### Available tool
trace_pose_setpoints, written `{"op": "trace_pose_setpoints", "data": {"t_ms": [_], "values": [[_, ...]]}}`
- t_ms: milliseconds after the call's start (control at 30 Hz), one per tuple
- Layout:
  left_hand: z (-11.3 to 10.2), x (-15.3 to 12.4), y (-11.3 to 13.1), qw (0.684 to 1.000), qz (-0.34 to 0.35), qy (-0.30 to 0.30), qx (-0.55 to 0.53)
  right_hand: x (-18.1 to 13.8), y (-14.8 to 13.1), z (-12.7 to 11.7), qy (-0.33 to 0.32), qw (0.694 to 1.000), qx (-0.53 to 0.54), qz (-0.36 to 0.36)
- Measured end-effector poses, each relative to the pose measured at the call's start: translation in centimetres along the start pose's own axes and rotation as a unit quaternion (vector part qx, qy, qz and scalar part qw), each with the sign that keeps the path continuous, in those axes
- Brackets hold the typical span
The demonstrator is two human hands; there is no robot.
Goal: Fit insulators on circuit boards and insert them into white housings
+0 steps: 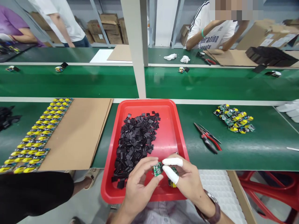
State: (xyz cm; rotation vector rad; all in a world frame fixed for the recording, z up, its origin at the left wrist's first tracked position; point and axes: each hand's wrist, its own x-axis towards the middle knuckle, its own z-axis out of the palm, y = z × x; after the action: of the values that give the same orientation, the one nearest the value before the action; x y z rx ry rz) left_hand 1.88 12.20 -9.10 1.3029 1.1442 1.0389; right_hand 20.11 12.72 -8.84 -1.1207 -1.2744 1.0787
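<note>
My left hand (141,183) pinches a small green circuit board (158,169) between thumb and fingers, above the near end of a red tray (167,124). White finger cots cover the thumb and forefinger of my right hand (184,174). Those two tips close on a small dark piece at the board's right edge, mostly hidden. Beneath the right fingers shows another board with a yellow part (173,183); whether the palm holds it I cannot tell. Many small black pieces (137,135) lie heaped in the tray's left side.
Left of the tray, rows of yellow-topped boards (43,127) lie on cardboard (77,133). Red-handled pliers (206,138), tweezers (210,133) and a pile of boards (234,118) are at right. Beyond runs a green conveyor (93,81) carrying several parts, with a post (135,46) and people behind.
</note>
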Motion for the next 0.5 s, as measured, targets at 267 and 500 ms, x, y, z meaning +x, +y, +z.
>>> {"op": "trace_pose_setpoints", "data": {"t_ms": [267, 500], "values": [[-1.1, 0.9, 0.4, 0.983, -0.080, -0.056, -0.152, 0.1, 0.0, -0.3, 0.014, 0.999, 0.006, -0.031], [-0.8, 0.7, 0.6, 0.978, -0.087, -0.075, -0.175, 0.0, -0.3, -0.6, -0.052, 0.996, -0.007, -0.066]]}}
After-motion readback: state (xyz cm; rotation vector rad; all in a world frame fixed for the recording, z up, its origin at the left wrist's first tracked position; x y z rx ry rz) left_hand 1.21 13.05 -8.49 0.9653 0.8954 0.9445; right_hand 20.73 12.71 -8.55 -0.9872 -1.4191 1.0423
